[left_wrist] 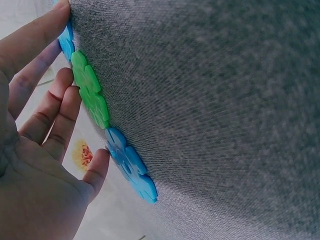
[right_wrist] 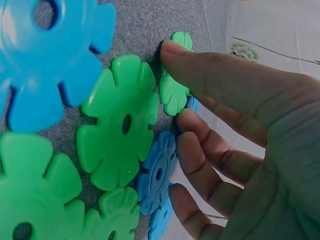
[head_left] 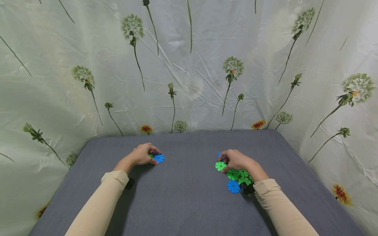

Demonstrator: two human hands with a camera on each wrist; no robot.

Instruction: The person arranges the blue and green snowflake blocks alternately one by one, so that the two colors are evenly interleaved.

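left hand (head_left: 144, 155): palm down, curved; right hand (head_left: 236, 160): palm down, curved

Read the table (head_left: 189, 200) as a dial: the left hand (head_left: 142, 155) rests at ten o'clock, thumb and fingers about a blue disc (head_left: 158, 158), with a green disc (head_left: 151, 155) partly hidden by the fingers. The right hand (head_left: 236, 160) is at two o'clock. Toward its eight o'clock a second green disc (head_left: 220, 166) lies by the thumb; between nine and ten, a second blue disc (head_left: 219, 155) shows past the fingers. Overlapping green discs (head_left: 243, 181) gather toward its five o'clock, and a third blue disc (head_left: 233, 186) lies at six.
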